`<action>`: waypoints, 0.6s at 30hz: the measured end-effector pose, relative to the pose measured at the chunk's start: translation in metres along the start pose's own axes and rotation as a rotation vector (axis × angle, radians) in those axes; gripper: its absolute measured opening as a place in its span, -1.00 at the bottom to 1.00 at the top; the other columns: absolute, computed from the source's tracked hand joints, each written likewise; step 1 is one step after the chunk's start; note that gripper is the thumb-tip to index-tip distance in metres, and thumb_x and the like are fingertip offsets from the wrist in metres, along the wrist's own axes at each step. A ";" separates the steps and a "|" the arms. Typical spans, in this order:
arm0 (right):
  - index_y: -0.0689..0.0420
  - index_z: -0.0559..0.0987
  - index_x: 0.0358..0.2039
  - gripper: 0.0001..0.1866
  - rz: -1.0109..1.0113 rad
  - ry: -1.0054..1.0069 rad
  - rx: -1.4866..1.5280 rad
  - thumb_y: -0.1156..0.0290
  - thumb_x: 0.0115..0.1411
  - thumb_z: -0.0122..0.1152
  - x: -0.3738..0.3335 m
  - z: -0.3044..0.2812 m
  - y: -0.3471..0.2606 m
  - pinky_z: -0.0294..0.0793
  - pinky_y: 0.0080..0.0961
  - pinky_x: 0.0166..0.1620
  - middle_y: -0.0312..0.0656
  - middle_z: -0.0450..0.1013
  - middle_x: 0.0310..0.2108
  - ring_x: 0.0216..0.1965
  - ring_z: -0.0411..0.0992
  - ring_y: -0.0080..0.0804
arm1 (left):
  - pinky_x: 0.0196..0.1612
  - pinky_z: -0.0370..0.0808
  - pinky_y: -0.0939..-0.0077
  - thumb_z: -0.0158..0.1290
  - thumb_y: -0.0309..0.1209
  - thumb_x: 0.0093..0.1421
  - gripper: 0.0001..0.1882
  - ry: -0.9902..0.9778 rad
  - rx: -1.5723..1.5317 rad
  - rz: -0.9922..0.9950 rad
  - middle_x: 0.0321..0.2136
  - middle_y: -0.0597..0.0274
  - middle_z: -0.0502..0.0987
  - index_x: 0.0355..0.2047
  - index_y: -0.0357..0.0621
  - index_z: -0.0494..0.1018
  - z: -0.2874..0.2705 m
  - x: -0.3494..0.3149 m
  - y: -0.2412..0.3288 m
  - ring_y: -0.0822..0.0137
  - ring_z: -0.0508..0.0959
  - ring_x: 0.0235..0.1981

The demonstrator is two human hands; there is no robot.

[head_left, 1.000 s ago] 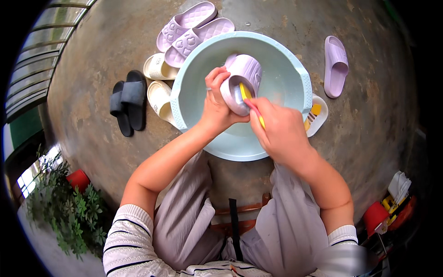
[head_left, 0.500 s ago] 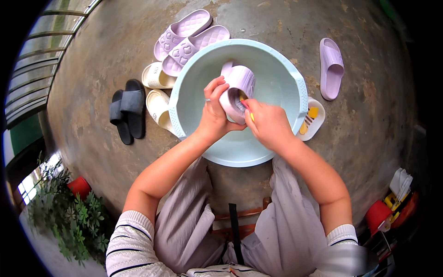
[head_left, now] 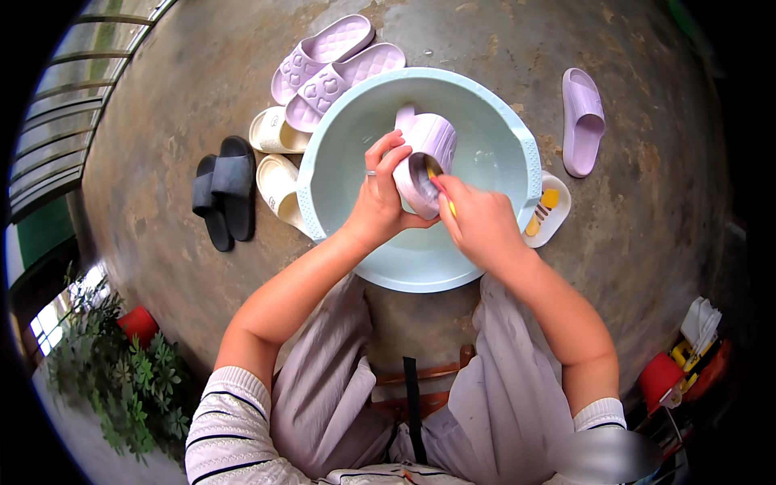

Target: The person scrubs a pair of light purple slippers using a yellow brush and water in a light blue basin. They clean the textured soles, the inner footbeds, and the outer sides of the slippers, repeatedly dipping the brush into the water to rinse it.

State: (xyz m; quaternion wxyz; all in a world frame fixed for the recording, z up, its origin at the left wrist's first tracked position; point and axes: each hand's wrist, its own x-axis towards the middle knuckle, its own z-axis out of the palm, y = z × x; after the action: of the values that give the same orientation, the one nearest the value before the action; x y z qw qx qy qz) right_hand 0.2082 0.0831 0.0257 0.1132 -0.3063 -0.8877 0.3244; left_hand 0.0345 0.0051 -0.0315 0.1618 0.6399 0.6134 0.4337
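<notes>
My left hand (head_left: pixel 381 198) grips a lilac slipper (head_left: pixel 426 158), holding it tilted over a pale green basin (head_left: pixel 339 121). My right hand (head_left: pixel 477 222) holds a yellow brush (head_left: pixel 443 194) whose tip is pushed inside the slipper's strap opening. Both hands are above the basin's middle, close together.
A second lilac slipper (head_left: pixel 582 121) lies right of the basin. A lilac pair (head_left: pixel 335 61), a cream pair (head_left: pixel 275 153) and a black pair (head_left: pixel 222 190) lie to the left. A cream slipper with a yellow item (head_left: pixel 550 210) peeks out beside the basin. A plant (head_left: pixel 121 380) and red pot (head_left: pixel 139 323) stand lower left.
The slipper has been turned and lowered a little in my left hand, and my right hand has moved the brush deeper into its opening.
</notes>
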 end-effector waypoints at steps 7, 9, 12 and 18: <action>0.26 0.54 -0.15 -0.79 -0.019 -0.017 0.107 0.46 0.22 0.18 -0.009 -0.037 -0.034 0.50 -0.22 -0.45 -0.03 0.54 -0.50 -0.53 0.54 -0.08 | 0.17 0.47 -0.01 0.59 -0.31 -0.43 0.21 -0.002 -0.029 -0.026 0.21 -0.17 0.14 0.22 -0.09 0.09 -0.012 -0.003 -0.003 -0.20 0.35 0.18; 0.26 0.54 -0.14 -0.79 -0.004 -0.025 0.041 0.47 0.22 0.17 -0.007 -0.031 -0.028 0.50 -0.23 -0.45 -0.03 0.54 -0.51 -0.52 0.54 -0.08 | 0.14 0.50 0.00 0.59 -0.31 -0.42 0.19 -0.017 -0.035 0.017 0.22 -0.16 0.13 0.22 -0.09 0.09 -0.006 -0.002 0.000 -0.18 0.36 0.17; 0.26 0.55 -0.14 -0.79 -0.002 -0.065 -0.005 0.48 0.22 0.17 0.003 -0.009 -0.009 0.50 -0.25 -0.44 -0.03 0.54 -0.51 -0.51 0.54 -0.10 | 0.21 0.44 -0.04 0.58 -0.30 -0.45 0.21 -0.027 -0.046 -0.059 0.15 -0.13 0.20 0.21 -0.08 0.11 -0.006 -0.005 -0.002 -0.19 0.33 0.22; 0.24 0.56 -0.13 -0.79 -0.043 -0.028 0.101 0.47 0.24 0.16 -0.005 -0.034 -0.025 0.49 -0.25 -0.41 -0.03 0.55 -0.47 -0.47 0.54 -0.08 | 0.21 0.43 -0.03 0.57 -0.32 -0.44 0.21 0.014 -0.050 -0.021 0.15 -0.14 0.21 0.22 -0.11 0.10 -0.008 -0.005 -0.005 -0.19 0.32 0.23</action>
State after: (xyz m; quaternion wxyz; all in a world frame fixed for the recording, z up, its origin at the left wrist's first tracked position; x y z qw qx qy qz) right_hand 0.2142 0.0824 0.0675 0.1231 -0.2763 -0.8781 0.3706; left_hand 0.0257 -0.0012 -0.0319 0.1779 0.6262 0.6101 0.4517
